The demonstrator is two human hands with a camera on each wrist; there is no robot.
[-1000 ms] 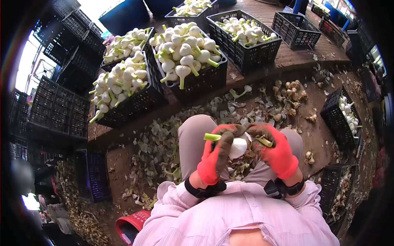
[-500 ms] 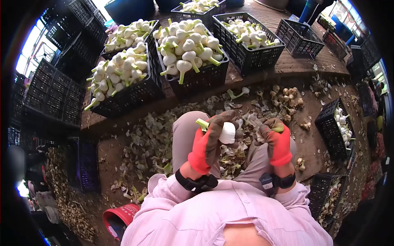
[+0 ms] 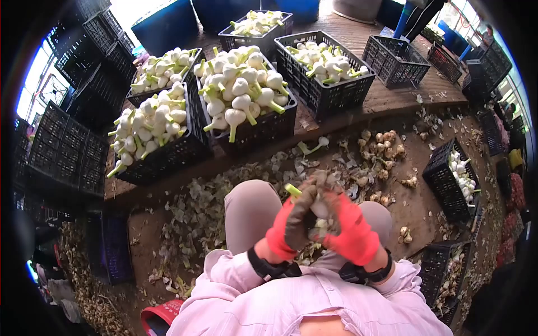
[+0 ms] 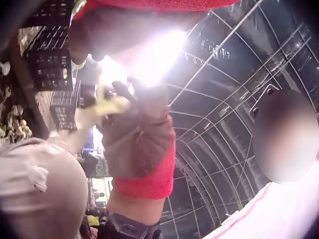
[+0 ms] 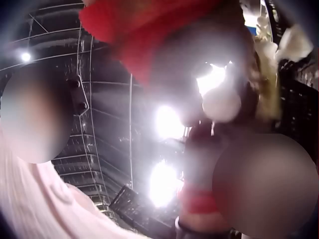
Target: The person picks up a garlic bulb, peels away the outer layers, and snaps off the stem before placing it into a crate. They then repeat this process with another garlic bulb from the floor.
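Note:
A seated person in a pink shirt holds one white garlic bulb [image 3: 320, 209] with a green stalk [image 3: 292, 190] over the lap. The left hand [image 3: 292, 222], in a red glove with dirty brown fingers, is curled round the bulb. The right hand [image 3: 348, 226], gloved the same way, closes on the bulb from the other side, and most of the bulb is hidden between both hands. In the left wrist view the right hand [image 4: 142, 144] shows near a pale yellow peel [image 4: 107, 105]. The right wrist view is blurred, with a pale bulb [image 5: 223, 105] close to the glove.
Black crates [image 3: 269, 126] heaped with peeled garlic stand on a wooden platform ahead. Garlic skins [image 3: 204, 207] litter the floor around the knees. A pile of unpeeled bulbs [image 3: 384, 145] lies to the right, beside another crate [image 3: 440, 173]. Empty crates [image 3: 67, 151] are stacked at the left.
The right hand, apart from the bulb half a second ago, has come back onto it. Both hands now close together round the bulb, lower over the lap.

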